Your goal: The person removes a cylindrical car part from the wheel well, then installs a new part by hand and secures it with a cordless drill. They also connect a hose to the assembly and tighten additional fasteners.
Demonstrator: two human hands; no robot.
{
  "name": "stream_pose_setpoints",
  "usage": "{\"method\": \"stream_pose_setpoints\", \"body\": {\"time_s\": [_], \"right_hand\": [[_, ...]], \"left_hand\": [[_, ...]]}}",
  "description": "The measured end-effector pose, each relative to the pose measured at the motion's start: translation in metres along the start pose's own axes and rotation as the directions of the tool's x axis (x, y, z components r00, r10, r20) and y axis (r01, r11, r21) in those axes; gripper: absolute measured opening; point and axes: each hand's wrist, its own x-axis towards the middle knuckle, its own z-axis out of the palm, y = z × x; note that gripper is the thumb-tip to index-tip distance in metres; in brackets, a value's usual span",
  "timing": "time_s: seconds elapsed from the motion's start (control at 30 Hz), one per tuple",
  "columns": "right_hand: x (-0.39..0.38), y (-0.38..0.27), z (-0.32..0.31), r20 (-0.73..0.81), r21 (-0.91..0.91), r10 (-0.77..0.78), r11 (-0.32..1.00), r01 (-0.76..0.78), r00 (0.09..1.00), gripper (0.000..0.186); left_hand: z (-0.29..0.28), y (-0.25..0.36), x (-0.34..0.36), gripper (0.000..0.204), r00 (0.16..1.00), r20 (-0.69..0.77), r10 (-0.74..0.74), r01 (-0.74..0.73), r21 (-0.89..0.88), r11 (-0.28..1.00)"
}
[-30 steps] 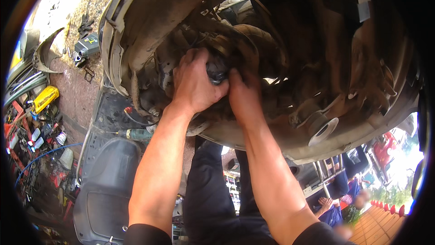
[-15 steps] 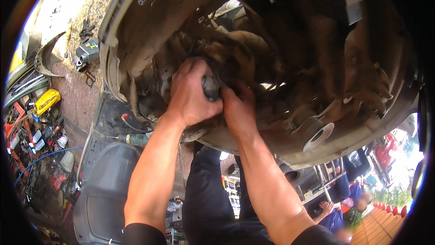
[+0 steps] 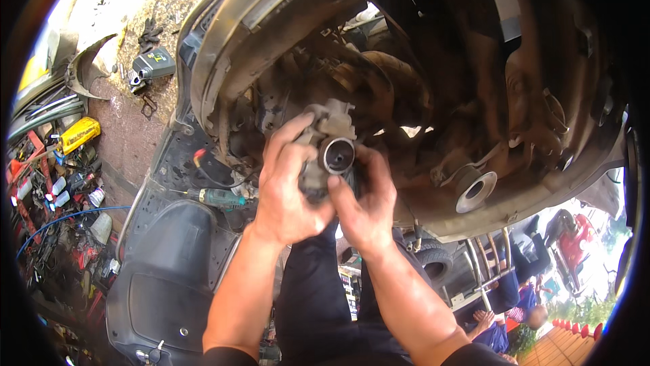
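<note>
We've got a grimy grey metal part with a round open bore [image 3: 332, 127] right in front of the dusty brown curved shell [image 3: 271, 41], gripped between both hands: left hand [image 3: 286, 186] wrapped round its left side, right hand [image 3: 369, 202] grasping its right. Off left we've a teal-and-grey tool with a thin shaft [image 3: 222, 197] near a moulded dark-grey plastic panel [image 3: 169, 298], then a black plastic bottle [image 3: 156, 63] farther out.

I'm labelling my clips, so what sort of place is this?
Probably a vehicle repair workshop: there's a screwdriver, a heap of mixed parts, and the grimy metal part with a round bore being handled.
</note>
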Motion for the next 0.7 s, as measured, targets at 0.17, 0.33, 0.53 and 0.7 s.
{"method": "stream_pose_setpoints", "body": {"time_s": [0.17, 0.33, 0.53, 0.7], "right_hand": [[-0.039, -0.065, -0.006, 0.272, -0.266, -0.259, 0.905, 0.331, 0.927, 0.068], [-0.053, -0.086, 0.011, 0.443, -0.226, -0.303, 0.873, 0.432, 0.844, 0.067], [-0.003, -0.067, -0.017, 0.354, -0.285, -0.35, 0.843, 0.456, 0.868, 0.033], [0.041, -0.057, -0.025, 0.699, -0.408, -0.273, 0.606, 0.683, 0.661, 0.023]], "left_hand": [[-0.028, 0.036, -0.039, 0.059, 0.976, -0.21, -0.059, 0.027, -0.15, 0.988], [-0.059, 0.051, -0.062, 0.054, 0.875, -0.292, -0.385, 0.21, -0.487, 0.848], [-0.05, 0.044, -0.068, 0.051, 0.823, -0.287, -0.49, 0.303, -0.507, 0.807], [-0.048, 0.047, -0.065, 0.051, 0.849, -0.245, -0.469, 0.316, -0.476, 0.821]]}}
